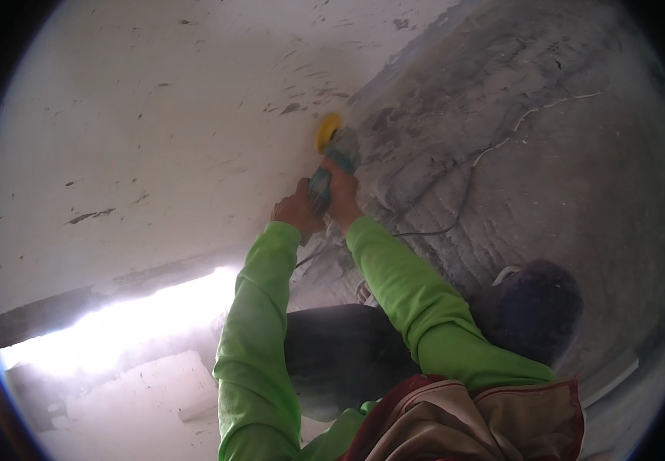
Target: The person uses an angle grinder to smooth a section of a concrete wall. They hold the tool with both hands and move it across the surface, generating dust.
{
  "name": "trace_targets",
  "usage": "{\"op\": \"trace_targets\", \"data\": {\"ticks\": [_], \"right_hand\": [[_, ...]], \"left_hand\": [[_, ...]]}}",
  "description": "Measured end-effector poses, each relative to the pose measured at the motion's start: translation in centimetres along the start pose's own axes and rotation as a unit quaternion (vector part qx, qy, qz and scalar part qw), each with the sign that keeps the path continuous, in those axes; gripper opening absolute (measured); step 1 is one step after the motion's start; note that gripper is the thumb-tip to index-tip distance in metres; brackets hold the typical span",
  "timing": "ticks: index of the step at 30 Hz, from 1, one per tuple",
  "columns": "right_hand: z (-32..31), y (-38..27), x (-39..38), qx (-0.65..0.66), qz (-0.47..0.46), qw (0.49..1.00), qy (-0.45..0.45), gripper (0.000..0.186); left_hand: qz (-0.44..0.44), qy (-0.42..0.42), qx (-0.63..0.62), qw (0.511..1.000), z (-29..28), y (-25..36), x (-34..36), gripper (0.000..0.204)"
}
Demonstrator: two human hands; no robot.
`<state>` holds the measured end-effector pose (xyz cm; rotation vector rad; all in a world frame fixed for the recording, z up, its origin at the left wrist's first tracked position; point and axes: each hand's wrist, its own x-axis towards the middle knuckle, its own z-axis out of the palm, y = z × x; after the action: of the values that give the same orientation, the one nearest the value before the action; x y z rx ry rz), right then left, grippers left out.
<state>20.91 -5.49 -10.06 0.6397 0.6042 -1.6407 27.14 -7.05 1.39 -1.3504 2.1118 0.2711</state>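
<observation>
Both hands, left hand (296,211) and right hand (342,196), are gripping the teal angle grinder (331,165) body to steady it, pressing its yellow disc (328,131) against the white wall (156,138) beside the rough grey plaster (547,154), black cable (455,207) trailing clear.

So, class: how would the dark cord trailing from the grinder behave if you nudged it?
The cord lies in loose curves across the dusty floor, so it is probably floppy and light. It runs toward the grinder held by both hands, so pushing it may tug the tool.
</observation>
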Motion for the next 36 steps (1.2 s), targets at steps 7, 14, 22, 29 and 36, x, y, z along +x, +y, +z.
{"op": "trace_targets", "data": {"ticks": [7,14,22,29,36], "right_hand": [[-0.3,1.9,0.2,-0.013,0.008,1.0,0.017,0.036],[-0.2,2.7,-0.1,-0.013,0.006,1.0,0.025,0.034],[0.2,2.8,-0.2,-0.015,-0.029,0.999,0.011,0.032],[0.3,2.6,0.9,-0.003,-0.053,0.998,0.017,0.029],[1.4,1.3,2.0,0.063,-0.114,0.991,0.005,0.03]], "left_hand": [[0.002,-0.01,-0.016,1.0,0.8,-1.6,-0.5,0.099],[-0.003,-0.009,-0.013,1.0,1.2,-2.4,-0.6,0.099],[0.033,0.007,0.002,0.999,0.8,-3.1,0.0,0.1],[0.059,0.025,0.024,0.998,0.1,-2.9,0.8,0.098],[0.065,0.034,0.057,0.996,-1.8,-1.3,2.6,0.1]]}}
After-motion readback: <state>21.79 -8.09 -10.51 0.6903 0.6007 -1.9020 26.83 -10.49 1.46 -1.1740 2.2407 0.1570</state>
